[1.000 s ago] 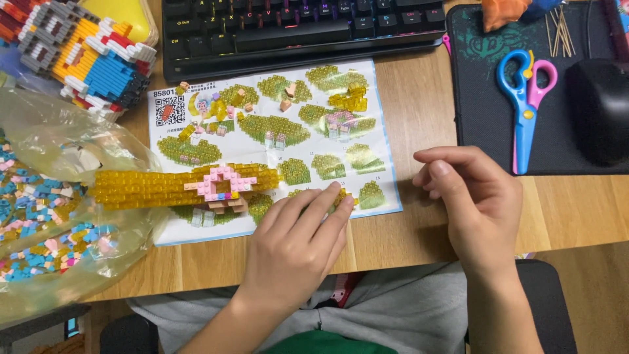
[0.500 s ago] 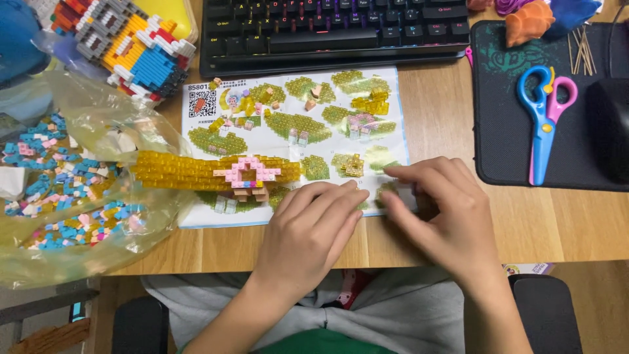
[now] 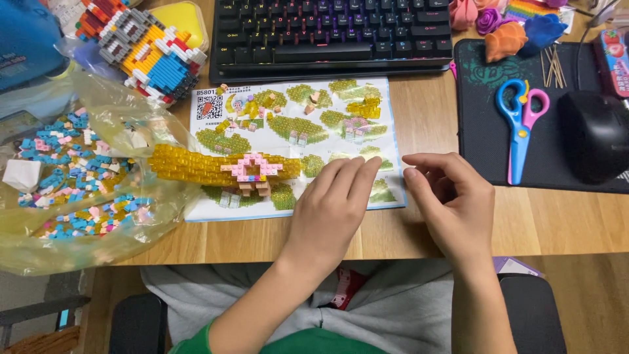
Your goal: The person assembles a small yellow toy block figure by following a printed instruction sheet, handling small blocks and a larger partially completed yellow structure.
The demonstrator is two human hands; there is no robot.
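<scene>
My left hand (image 3: 331, 203) lies flat on the lower right part of a printed instruction sheet (image 3: 295, 118), fingers together, with nothing seen in it. My right hand (image 3: 452, 203) hovers just right of the sheet's edge with its fingers curled. Whether it pinches a small piece is hidden. Left of my left hand, a long yellow translucent brick build with a pink flower part (image 3: 223, 167) lies across the sheet.
A plastic bag of loose blue, pink and yellow bricks (image 3: 72, 190) fills the left of the wooden desk (image 3: 419, 229). A colourful brick figure (image 3: 141, 49) and a keyboard (image 3: 327, 33) are behind. Blue-pink scissors (image 3: 521, 124) and a black mouse (image 3: 596, 134) lie on a dark mat (image 3: 478, 72).
My right hand touched the sheet beside my left hand half a second ago and has since drawn back to the right, off the paper. My left hand stays on the sheet.
</scene>
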